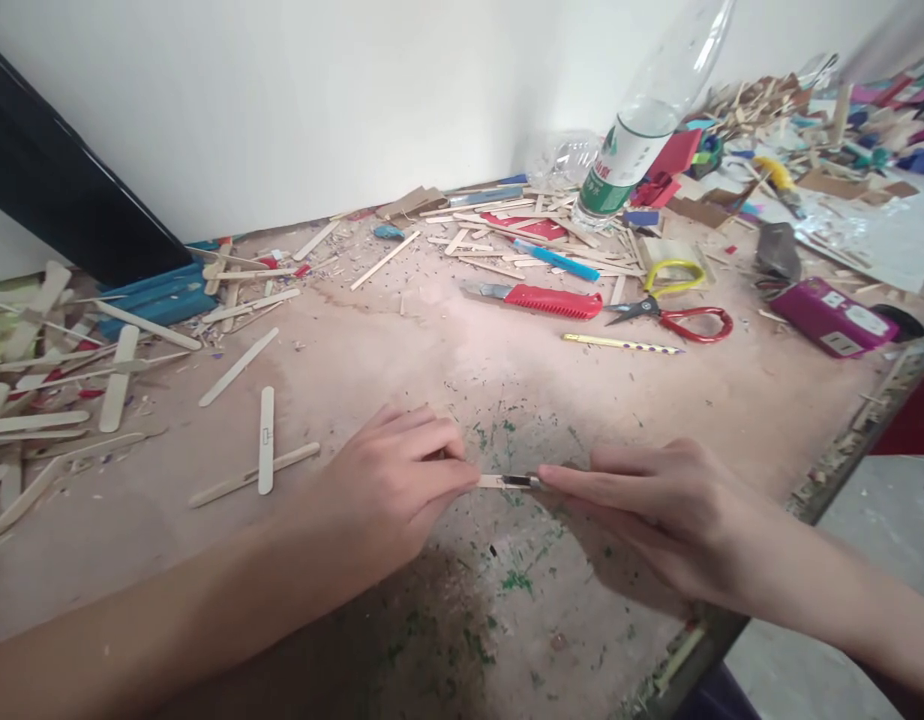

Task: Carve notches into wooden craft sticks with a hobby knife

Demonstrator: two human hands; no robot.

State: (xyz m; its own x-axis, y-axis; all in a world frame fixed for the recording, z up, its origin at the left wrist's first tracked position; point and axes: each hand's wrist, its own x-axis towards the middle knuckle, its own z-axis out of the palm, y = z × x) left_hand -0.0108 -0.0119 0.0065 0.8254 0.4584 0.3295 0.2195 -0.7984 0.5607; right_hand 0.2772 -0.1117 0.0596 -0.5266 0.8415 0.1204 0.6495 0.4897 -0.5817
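Note:
In the head view, my left hand point(402, 480) is closed, with thumb and fingers pinching one end of a wooden craft stick point(488, 482) low over the table. From the other side my right hand point(657, 495) grips a small dark metal blade point(516, 481), its index finger stretched along it. The blade lies against the stick's exposed part; whatever handle it has is hidden by the fingers. To the left of my left hand, a craft stick with a small drawn mark point(266, 440) rests across another stick point(214, 490).
Beyond the hands lie a red utility knife point(552, 300), red-and-yellow-handled scissors point(694, 322), a pencil point(623, 344) and a blue marker point(556, 260). A plastic bottle point(619, 165) stands behind them. A purple box-shaped object point(833, 315) sits near the table's right edge. Stick scraps point(49, 400) pile at left.

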